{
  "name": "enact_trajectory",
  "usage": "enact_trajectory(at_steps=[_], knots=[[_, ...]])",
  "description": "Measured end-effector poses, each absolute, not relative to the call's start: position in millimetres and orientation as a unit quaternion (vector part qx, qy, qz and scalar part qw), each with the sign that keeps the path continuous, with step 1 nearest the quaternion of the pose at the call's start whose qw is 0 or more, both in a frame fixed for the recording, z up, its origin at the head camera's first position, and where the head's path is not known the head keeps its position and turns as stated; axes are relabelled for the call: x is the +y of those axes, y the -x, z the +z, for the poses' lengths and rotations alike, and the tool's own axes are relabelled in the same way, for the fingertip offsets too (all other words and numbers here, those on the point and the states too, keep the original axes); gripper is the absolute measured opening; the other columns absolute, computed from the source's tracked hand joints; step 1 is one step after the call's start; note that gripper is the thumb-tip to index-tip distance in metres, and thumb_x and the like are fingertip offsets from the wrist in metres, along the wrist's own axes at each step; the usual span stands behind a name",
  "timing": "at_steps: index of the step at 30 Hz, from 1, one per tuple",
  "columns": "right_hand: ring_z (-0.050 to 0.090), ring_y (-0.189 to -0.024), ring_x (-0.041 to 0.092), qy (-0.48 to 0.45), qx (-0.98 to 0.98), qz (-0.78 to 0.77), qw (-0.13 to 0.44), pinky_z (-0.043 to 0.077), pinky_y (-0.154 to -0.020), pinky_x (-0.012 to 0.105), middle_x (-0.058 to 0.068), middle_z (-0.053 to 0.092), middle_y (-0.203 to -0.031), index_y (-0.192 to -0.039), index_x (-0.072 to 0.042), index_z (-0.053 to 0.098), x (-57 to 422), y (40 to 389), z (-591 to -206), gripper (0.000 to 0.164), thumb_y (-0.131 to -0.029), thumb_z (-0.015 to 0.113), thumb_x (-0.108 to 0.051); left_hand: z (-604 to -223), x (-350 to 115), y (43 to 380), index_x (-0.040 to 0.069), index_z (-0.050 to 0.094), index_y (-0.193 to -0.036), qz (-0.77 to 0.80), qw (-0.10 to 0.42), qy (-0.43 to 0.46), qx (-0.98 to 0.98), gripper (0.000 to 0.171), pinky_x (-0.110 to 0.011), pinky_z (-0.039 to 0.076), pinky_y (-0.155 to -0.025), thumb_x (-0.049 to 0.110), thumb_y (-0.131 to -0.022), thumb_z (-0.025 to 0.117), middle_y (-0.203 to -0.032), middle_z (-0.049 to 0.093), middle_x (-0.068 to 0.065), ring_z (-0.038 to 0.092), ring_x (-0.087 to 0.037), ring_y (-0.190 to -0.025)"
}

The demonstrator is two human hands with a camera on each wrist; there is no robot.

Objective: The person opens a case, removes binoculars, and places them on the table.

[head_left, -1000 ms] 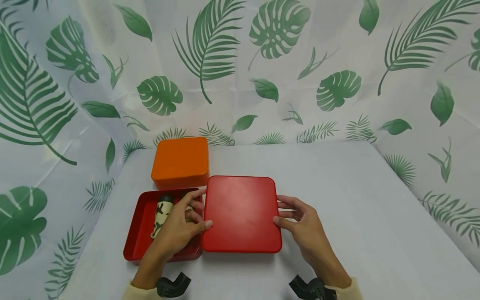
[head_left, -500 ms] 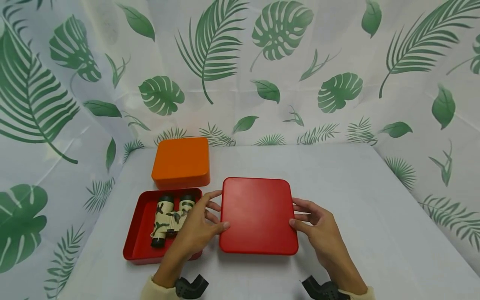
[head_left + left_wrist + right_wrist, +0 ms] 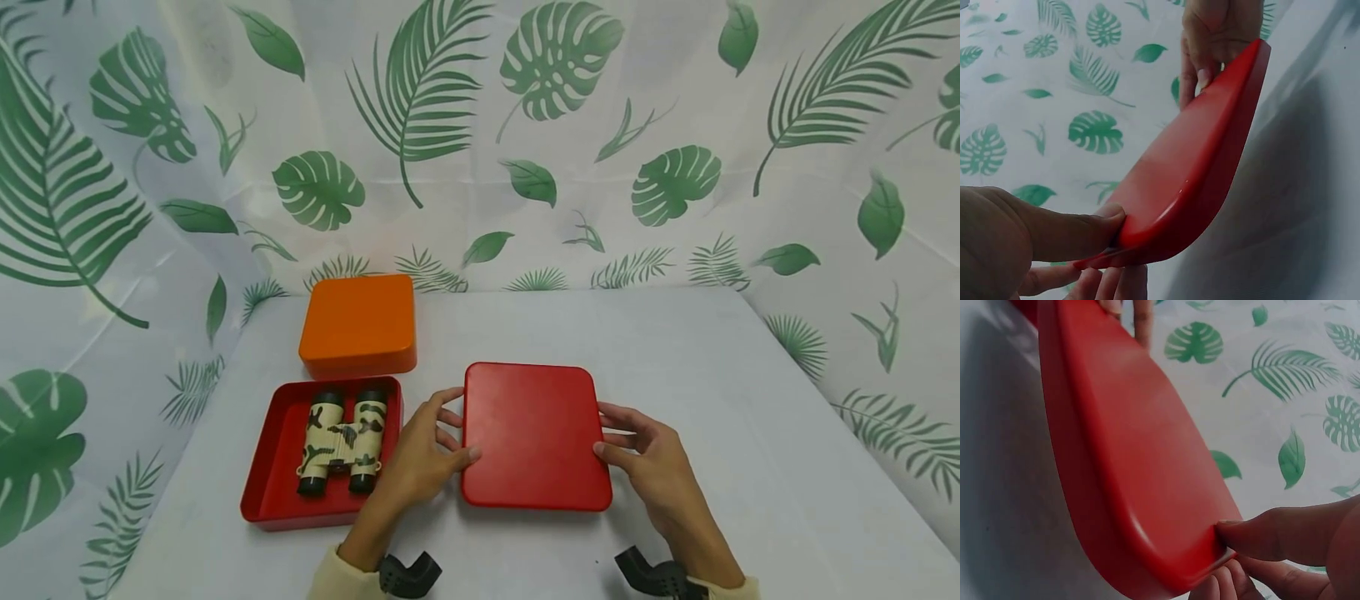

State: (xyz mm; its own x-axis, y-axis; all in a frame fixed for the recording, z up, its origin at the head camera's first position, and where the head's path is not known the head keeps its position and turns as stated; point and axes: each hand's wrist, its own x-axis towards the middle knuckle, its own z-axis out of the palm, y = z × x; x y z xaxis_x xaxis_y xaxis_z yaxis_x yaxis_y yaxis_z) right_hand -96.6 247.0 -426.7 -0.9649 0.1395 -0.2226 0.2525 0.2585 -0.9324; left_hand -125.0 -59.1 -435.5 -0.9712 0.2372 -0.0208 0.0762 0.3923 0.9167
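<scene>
Both hands hold a red square lid (image 3: 534,435) above the white table, one at each side. My left hand (image 3: 422,454) pinches its left edge, thumb on top and fingers beneath, as the left wrist view shows. At the opposite edge my right hand (image 3: 651,458) grips in the same way, with its thumb (image 3: 1260,534) on the upper face. Left of the lid stands an open red box (image 3: 273,467). A pair of camouflage-patterned binoculars (image 3: 341,442) lies inside it, towards the box's right side.
Behind the red box sits an orange box (image 3: 358,321), its top face plain. The white table (image 3: 675,350) runs back to a curtain (image 3: 480,167) printed with green leaves, which also hangs along both sides.
Both hands have carried the lid to the right, away from above the red box's edge. The binoculars, partly covered by the left hand before, now show fully.
</scene>
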Motion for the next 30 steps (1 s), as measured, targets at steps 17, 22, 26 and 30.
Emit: enact_trajectory(at_steps=[17,22,26,30], knots=[[0.065,-0.12,0.03,-0.132,0.831,-0.538,0.057,0.061,-0.079,0.025,0.02,0.062,-0.144,-0.152,-0.008,0.057,243,103,-453,0.058,-0.096,0.072,0.0,-468,-50,129,0.013,0.049,-0.155,0.499,0.048,-0.094,0.86,0.08,-0.024,0.054,-0.07,0.01,-0.086,0.089,-0.116,0.064,-0.014,0.063,-0.013,-0.079],[0.066,-0.117,0.03,-0.13,0.847,-0.514,0.049,0.058,-0.077,0.025,0.02,0.065,-0.141,-0.15,-0.007,0.058,241,104,-456,0.057,-0.095,0.072,0.001,-471,-49,129,0.012,0.05,-0.155,0.489,0.047,-0.089,0.867,0.08,-0.024,0.052,-0.07,0.009,-0.085,0.089,-0.113,0.064,-0.013,0.062,-0.013,-0.08],[0.066,-0.117,0.03,-0.13,0.851,-0.507,0.047,0.057,-0.077,0.025,0.02,0.064,-0.139,-0.149,-0.007,0.059,239,105,-455,0.056,-0.095,0.071,0.002,-472,-47,129,0.01,0.051,-0.154,0.475,0.042,-0.089,0.874,0.079,-0.024,0.051,-0.069,0.01,-0.085,0.089,-0.112,0.065,-0.012,0.061,-0.012,-0.079],[0.064,-0.117,0.031,-0.13,0.858,-0.494,0.052,0.058,-0.078,0.027,0.021,0.064,-0.138,-0.15,-0.006,0.058,237,106,-454,0.056,-0.096,0.07,0.001,-473,-44,129,0.008,0.051,-0.154,0.456,0.042,-0.084,0.885,0.079,-0.023,0.048,-0.068,0.013,-0.086,0.089,-0.111,0.064,-0.011,0.059,-0.011,-0.078]])
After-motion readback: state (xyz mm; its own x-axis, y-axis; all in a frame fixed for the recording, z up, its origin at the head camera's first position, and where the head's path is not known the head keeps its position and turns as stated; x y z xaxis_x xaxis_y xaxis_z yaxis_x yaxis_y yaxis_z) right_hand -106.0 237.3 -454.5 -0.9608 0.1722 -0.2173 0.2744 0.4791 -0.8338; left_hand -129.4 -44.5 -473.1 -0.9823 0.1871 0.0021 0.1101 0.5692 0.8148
